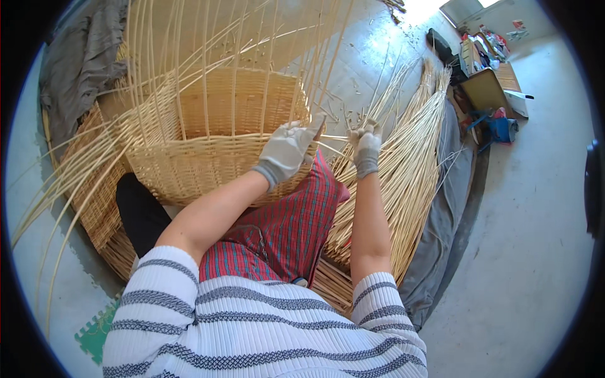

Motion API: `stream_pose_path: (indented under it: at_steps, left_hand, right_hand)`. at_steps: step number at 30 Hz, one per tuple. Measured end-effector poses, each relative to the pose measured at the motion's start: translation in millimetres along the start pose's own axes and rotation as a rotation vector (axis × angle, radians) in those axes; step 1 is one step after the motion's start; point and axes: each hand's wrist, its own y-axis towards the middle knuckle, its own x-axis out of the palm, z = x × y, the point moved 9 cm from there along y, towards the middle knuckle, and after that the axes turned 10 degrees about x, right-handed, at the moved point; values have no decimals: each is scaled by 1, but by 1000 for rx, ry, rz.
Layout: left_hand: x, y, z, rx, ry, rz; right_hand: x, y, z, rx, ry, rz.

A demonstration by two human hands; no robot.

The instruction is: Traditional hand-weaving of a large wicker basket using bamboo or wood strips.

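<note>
A large pale woven wicker basket (pixel 208 165) rests tilted against my lap, its upright stakes (pixel 233 75) rising above the unfinished rim. My left hand (pixel 288 150), in a whitish work glove, is closed on the basket rim at its right corner. To the right, my right hand (pixel 365 146), gloved too, has its fingers curled in around a thin wicker strand (pixel 335 137) that runs across from the basket corner. Its fingertips are partly hidden. Loose weaving ends (pixel 94 148) fan out past the basket's left side.
A big bundle of long wicker rods (pixel 394 189) lies to my right on a grey cloth (pixel 435 246). Another woven piece (pixel 94 189) stands at the left, below a draped dark cloth (pixel 82 69). Farther right are a blue bag (pixel 501 129) and boxes. Offcuts litter the floor ahead.
</note>
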Motion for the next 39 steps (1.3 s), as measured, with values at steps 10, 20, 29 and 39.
stream_pose_path:
  at_steps: [10,20,29,39]
  left_hand:
    - [-6,-1,-3,75,-25,73]
    - [-31,-91,-97,-768,-1299,483]
    - [-55,132,-27,-47,-464,161]
    - [-87,-234,-126,-696,-960,398]
  right_hand:
    - [150,-263,-21,-1006,-763,-402]
    - [123,-129,-19,-320,-1296,-393]
    - [130,-139,-4,-622,-1249,252]
    - [107,-135,-21,-709,-1145,435]
